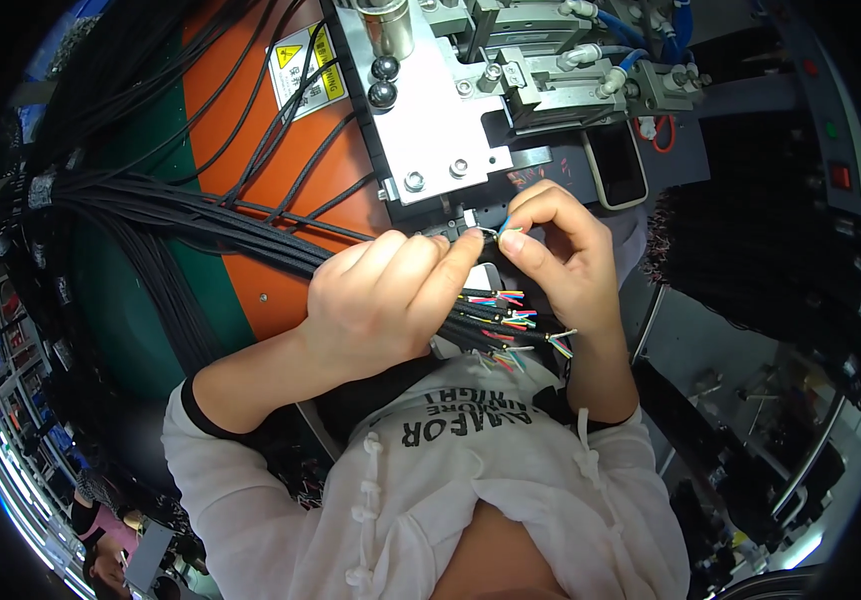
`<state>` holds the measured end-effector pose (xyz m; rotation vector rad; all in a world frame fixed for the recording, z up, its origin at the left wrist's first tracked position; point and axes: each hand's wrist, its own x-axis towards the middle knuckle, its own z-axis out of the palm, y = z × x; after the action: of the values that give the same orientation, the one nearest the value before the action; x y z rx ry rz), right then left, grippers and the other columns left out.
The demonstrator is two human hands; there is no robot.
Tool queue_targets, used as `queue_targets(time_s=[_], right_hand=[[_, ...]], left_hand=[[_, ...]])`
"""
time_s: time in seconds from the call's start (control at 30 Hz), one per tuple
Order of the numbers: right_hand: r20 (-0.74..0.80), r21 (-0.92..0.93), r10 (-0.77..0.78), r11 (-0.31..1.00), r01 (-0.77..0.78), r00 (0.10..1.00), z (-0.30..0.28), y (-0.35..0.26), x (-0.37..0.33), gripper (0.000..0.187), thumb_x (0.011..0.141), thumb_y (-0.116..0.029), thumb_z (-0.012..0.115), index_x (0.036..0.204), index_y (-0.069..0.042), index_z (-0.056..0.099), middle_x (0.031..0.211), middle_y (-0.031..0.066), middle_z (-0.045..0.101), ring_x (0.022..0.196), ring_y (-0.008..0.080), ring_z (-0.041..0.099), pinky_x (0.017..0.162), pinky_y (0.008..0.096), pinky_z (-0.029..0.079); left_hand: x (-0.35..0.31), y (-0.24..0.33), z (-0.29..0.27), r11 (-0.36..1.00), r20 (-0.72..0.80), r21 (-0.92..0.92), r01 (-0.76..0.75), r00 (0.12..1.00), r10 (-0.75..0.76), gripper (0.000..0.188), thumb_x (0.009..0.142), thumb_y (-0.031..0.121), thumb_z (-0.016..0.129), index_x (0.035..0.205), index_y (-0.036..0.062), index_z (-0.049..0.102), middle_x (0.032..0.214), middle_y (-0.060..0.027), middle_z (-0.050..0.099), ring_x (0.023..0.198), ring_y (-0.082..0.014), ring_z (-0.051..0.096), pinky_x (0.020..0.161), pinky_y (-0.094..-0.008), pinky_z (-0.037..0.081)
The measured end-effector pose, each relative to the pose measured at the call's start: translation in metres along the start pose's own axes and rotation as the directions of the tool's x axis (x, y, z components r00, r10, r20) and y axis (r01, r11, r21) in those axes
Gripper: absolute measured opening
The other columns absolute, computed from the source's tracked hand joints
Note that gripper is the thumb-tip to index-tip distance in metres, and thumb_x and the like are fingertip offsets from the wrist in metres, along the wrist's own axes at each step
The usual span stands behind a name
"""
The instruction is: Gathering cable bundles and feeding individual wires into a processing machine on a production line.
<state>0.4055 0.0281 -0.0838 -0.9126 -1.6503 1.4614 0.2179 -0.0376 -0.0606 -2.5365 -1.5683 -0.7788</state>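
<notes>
My right hand (568, 262) pinches thin wires (504, 228), blue and green among them, between thumb and index finger. My left hand (375, 290) is closed, palm down, its index fingertip almost meeting the wires; what lies inside its curled fingers is hidden. Just beyond that fingertip sits a small white connector (469, 217) at the machine's front edge. A bundle of black cables (250, 230) comes in from the left and passes beneath my left hand. Several cable ends with bare coloured wires (510, 318) fan out below my hands, over my lap.
A metal machine plate (425, 120) with bolts stands ahead, with pneumatic cylinders (570, 95) and blue hoses at its right. A phone (615, 165) lies beside it. The orange table surface (270, 290) carries a warning label (307, 75). Dark cables (750, 230) hang at the right.
</notes>
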Motion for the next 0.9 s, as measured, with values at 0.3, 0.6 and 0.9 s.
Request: queue_targets(time_s=[0.3, 0.6, 0.9], right_hand=[[-0.063, -0.487, -0.240, 0.855, 0.180, 0.969, 0.018, 0.010, 0.009, 0.007, 0.074, 0.003, 0.065, 0.071, 0.002, 0.059, 0.069, 0.0082, 0.057, 0.064, 0.0187, 0.054, 0.060, 0.0278, 0.043], [-0.100, -0.460, -0.340, 0.849, 0.259, 0.935, 0.021, 0.025, 0.008, 0.007, 0.072, 0.005, 0.063, 0.073, 0.001, 0.057, 0.068, 0.0068, 0.056, 0.063, 0.0166, 0.052, 0.060, 0.0266, 0.042], [-0.169, 0.018, 0.163, 0.987, -0.162, 0.972, 0.023, 0.029, 0.006, 0.008, 0.077, -0.001, 0.065, 0.077, 0.001, 0.057, 0.074, 0.0059, 0.058, 0.065, 0.0121, 0.053, 0.062, 0.0252, 0.042]], left_hand=[[0.001, 0.007, -0.001, 0.992, 0.200, 0.124, 0.015, 0.979, -0.040, 0.043, 0.068, 0.012, 0.062, 0.111, 0.0102, 0.066, 0.072, 0.0002, 0.043, 0.059, -0.0129, 0.046, 0.046, -0.0247, 0.036], [-0.001, 0.001, 0.007, 0.993, 0.109, 0.116, 0.018, 0.994, -0.031, 0.033, 0.069, 0.011, 0.060, 0.100, 0.0044, 0.066, 0.071, 0.0011, 0.043, 0.059, -0.0106, 0.046, 0.046, -0.0228, 0.033], [0.002, -0.002, 0.009, 0.996, 0.048, 0.037, 0.076, 0.996, -0.078, 0.027, 0.068, 0.007, 0.062, 0.095, 0.0062, 0.067, 0.072, 0.0005, 0.053, 0.059, -0.0133, 0.054, 0.046, -0.0269, 0.038]])
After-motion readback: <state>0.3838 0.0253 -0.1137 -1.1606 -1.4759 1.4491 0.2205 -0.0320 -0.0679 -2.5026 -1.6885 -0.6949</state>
